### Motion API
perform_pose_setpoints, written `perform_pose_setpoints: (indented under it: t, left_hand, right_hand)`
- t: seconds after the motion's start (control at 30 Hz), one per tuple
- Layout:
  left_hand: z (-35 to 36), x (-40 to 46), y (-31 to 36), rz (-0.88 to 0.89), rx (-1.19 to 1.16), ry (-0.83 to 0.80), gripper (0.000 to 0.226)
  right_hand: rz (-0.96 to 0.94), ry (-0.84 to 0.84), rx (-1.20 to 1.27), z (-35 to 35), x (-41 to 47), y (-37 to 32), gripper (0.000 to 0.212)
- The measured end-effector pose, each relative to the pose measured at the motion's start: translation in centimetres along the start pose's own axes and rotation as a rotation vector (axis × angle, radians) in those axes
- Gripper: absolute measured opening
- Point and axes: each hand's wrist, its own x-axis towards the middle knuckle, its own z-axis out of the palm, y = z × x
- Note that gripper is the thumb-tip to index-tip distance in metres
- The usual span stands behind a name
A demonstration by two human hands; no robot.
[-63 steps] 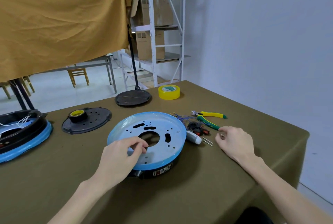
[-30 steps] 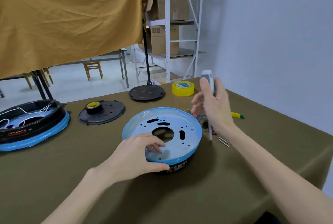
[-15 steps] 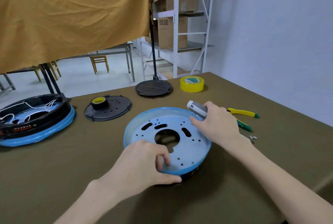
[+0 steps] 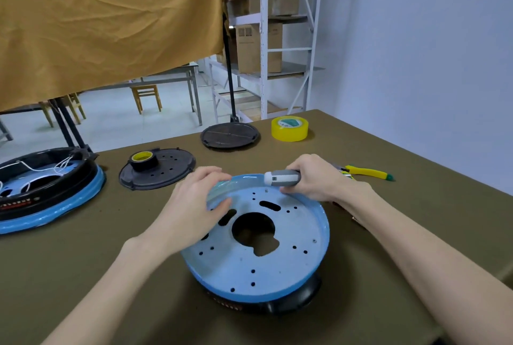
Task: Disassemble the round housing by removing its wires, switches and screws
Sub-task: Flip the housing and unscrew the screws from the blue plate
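The worktop (image 4: 388, 233) is draped in a matte olive-brown cloth with a fine weave; behind it hangs a creased mustard fabric (image 4: 111, 25), a white metal shelving rack (image 4: 263, 39) carries cardboard boxes, a pale wall closes the right side, and small wooden chairs stand on the light floor beyond.

The round housing (image 4: 258, 256) lies near the front middle of the worktop; its upturned face is a smooth pale-blue disc with a raised rim, a large keyhole-shaped central opening, slots and small holes, set on a black base. The left hand (image 4: 194, 206) grips the far-left rim, fingers curled over the edge and thumb on the inner face; the right hand (image 4: 319, 178) is wrapped round a grey-and-white screwdriver handle (image 4: 283, 178) lying sideways at the far rim; its tip is hidden.

At far left sits a second black housing (image 4: 47, 195) with a blue band and loose white wires; beside it a flat perforated black plate (image 4: 161, 170) carries a small roll of black and yellow tape (image 4: 143, 160); further back lie a dark round lid (image 4: 230, 135) and a glossy yellow tape roll (image 4: 290, 128); yellow-handled pliers (image 4: 366, 172) lie just right of the right hand.
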Motion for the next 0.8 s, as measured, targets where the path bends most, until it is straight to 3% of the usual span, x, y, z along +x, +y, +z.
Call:
perform_pose_setpoints:
  t: [0.1, 0.17, 0.23, 0.3, 0.43, 0.53, 0.7, 0.8]
  left_hand:
    - [-0.1, 0.8, -0.4, -0.103, -0.099, -0.147, 0.064]
    - [0.0, 1.1, -0.7, -0.116, -0.092, -0.17, 0.057]
    - [-0.1, 1.3, -0.8, -0.134, -0.048, -0.12, 0.054]
    - [-0.5, 1.4, -0.6, -0.16, 0.024, -0.101, 0.054]
    - [-1.1, 1.7, 0.1, -0.212, 0.228, -0.06, 0.015]
    - [-0.3, 1.8, 0.9, -0.167, 0.285, -0.022, 0.02]
    - [1.4, 2.8, 0.5, 0.029, -0.008, -0.139, 0.051]
    - [1.5, 3.8, -0.1, 0.038, -0.13, -0.082, 0.047]
  right_hand:
    - [-0.016, 0.083, -0.169, 0.4, 0.1, -0.8, 0.02]
    - [-0.028, 0.311, -0.176, 1.2, -0.3, -1.4, 0.02]
    - [-0.069, 0.531, 0.111, 1.4, -0.8, -2.4, 0.029]
    - [-0.109, 0.619, 0.481, 0.2, -0.9, -4.1, 0.043]
    - [-0.096, 0.5, 1.097, -2.7, 0.1, -7.4, 0.056]
    - [-0.041, 0.272, 1.426, -2.8, 1.3, -8.0, 0.058]
    - [-0.053, 0.068, 1.595, -1.2, 3.2, -7.5, 0.059]
    - [-0.049, 0.004, 1.569, -0.7, 3.9, -7.4, 0.06]
